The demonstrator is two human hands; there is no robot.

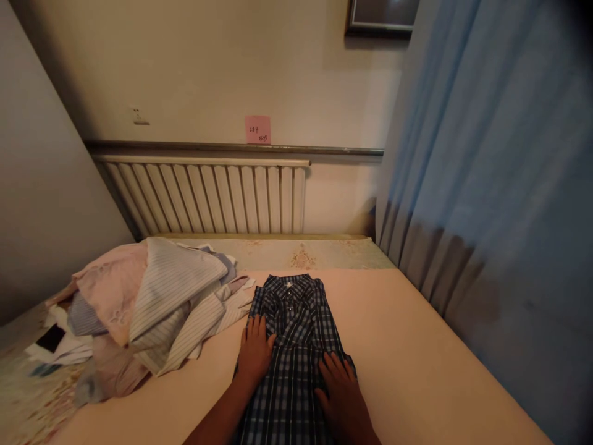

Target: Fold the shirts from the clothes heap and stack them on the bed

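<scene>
The shirt [291, 377] lies front up on the bed [393, 334], straight ahead of you, with its collar [288, 283] at the far end and its lower end running out of view toward you. Your left hand [256, 349] rests flat along its left edge, fingers extended and clasping nothing; your right hand [340, 386] lies palm down on the right edge, a little nearer to you, its fingers loosely spread and likewise released. The body of the shirt sits between the two hands, and the collar is beyond both sets of fingertips.

Expect it to be light, soft and limp, easily creased but hardly fragile; the collar looks the stiffest part. The side edges, right under your fingers, seem the best places to take hold, pinching every layer together so none slips. A looser fold crosses the front between your hands. To your left, the clothes pile [180, 296] lies near the shirt's upper left side.
</scene>
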